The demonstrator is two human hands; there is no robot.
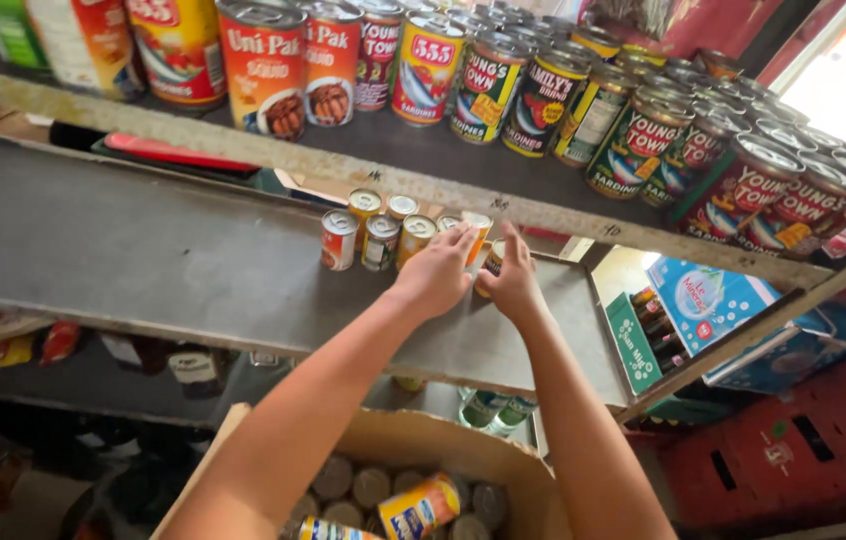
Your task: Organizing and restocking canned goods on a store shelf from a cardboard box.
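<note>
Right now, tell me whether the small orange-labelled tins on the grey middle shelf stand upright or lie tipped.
Upright: the small orange-labelled tins show round lids facing up on the grey middle shelf. Those under both hands cannot be told.

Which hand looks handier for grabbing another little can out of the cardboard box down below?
Probably the left hand. It only rests flat against the small cans on the shelf, while the right hand seems to grip one can. The cardboard box lies beneath both arms, so reach looks equal.
</note>
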